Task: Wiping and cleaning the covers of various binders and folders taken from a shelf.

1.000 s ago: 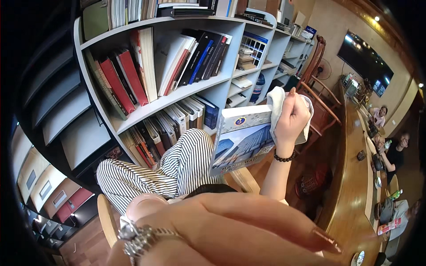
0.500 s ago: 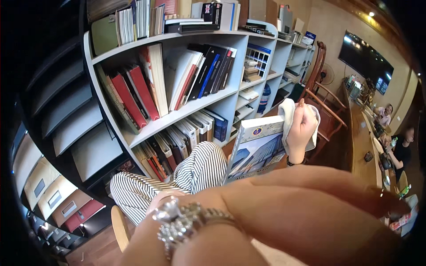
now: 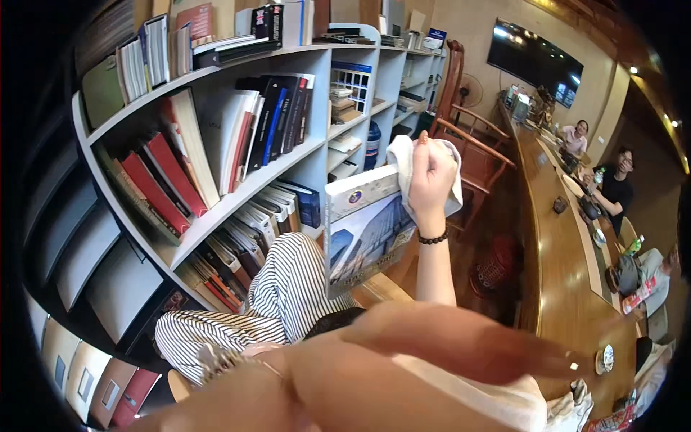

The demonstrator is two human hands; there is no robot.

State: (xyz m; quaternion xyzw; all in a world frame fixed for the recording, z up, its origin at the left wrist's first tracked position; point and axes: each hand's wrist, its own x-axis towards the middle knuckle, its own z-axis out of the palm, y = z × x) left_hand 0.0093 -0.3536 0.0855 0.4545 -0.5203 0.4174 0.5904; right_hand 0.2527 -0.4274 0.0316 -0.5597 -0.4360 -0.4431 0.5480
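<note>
My right hand (image 3: 430, 176), with dark beads at its wrist, is closed round a white cloth (image 3: 455, 198) at the upper right edge of a thick book (image 3: 363, 234). The book stands upright and slightly tilted beside my striped trousers (image 3: 291, 277); its cover shows a glass building. Large and blurred in the foreground, my left hand (image 3: 432, 353) reaches across to the right, fingers stretched out, holding nothing visible. A silvery bracelet (image 3: 223, 362) sits on its wrist. What supports the book underneath is partly hidden.
A grey-white bookshelf (image 3: 248, 169) full of books and folders stands ahead. Right of it are a wooden armchair (image 3: 468, 155) and a long wooden counter (image 3: 536, 266), with two people seated behind. Dark shelves (image 3: 108, 281) rise at the left.
The view has turned to the right, so the shelf, book and right hand appear further left. More of my right forearm shows. My left hand sits lower in the picture; the cloth is still gripped.
</note>
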